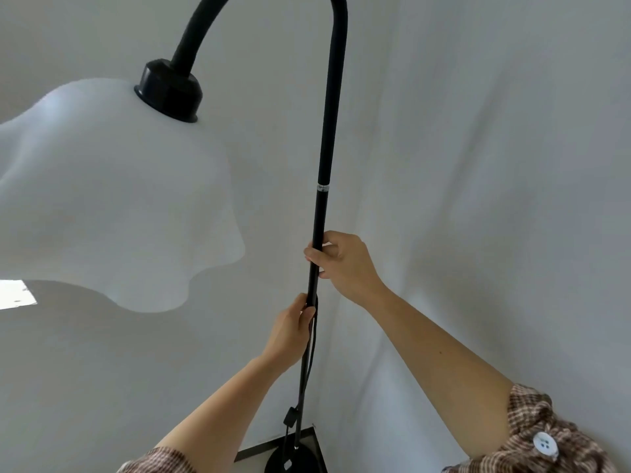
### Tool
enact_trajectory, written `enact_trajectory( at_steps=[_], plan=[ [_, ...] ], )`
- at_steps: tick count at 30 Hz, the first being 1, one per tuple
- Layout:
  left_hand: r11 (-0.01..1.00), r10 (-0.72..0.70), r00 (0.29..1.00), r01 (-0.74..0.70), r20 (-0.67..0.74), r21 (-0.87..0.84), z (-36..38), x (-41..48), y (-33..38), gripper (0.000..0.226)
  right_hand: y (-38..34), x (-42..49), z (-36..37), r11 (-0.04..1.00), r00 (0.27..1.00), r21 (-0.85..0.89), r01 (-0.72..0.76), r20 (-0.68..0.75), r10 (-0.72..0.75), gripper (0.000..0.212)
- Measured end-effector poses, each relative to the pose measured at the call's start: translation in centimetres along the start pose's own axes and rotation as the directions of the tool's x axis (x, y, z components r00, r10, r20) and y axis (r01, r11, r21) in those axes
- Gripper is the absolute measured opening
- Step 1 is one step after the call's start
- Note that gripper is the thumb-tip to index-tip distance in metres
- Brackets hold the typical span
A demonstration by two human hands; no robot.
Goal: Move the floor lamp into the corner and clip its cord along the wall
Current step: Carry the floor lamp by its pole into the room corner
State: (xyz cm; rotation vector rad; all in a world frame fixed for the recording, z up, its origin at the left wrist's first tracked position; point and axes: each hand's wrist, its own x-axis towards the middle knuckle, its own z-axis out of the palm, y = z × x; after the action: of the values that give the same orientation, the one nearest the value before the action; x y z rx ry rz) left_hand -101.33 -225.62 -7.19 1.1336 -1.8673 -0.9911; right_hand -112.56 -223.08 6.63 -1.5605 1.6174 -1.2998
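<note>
The black floor lamp pole (324, 148) rises in front of the room corner and bends over at the top to a white wavy shade (112, 199) hanging at the left. My right hand (345, 264) is shut around the pole at mid height. Lower down, my left hand (293, 331) grips the pole together with the black cord (312, 353), which hangs beside the pole with an inline switch (290, 415). The round black base (295, 462) rests on the floor in the corner.
Two pale grey walls meet in a corner (341, 387) just behind the pole. A dark skirting strip (259, 448) runs along the left wall's foot. A bright white patch (15, 295) shows at the far left edge.
</note>
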Motion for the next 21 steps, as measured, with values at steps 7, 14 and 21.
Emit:
enact_trajectory(
  at_steps=[7,14,21],
  plan=[
    [0.997,-0.029,0.995,0.023,0.092,0.068,-0.5,1.0,-0.3,0.016,0.3,0.6,-0.4,1.0,1.0,0.002,-0.018,0.022,0.018,0.013],
    [0.994,-0.101,0.993,0.098,0.066,0.047,-1.2,0.8,0.2,0.005,0.2,0.6,0.4,1.0,0.999,0.003,0.002,0.051,-0.002,0.015],
    [0.99,-0.111,0.993,0.114,-0.041,0.088,-2.6,-0.4,-0.2,0.012,-0.5,0.1,1.8,0.998,0.988,-0.039,0.053,0.15,-0.047,0.015]
  ],
)
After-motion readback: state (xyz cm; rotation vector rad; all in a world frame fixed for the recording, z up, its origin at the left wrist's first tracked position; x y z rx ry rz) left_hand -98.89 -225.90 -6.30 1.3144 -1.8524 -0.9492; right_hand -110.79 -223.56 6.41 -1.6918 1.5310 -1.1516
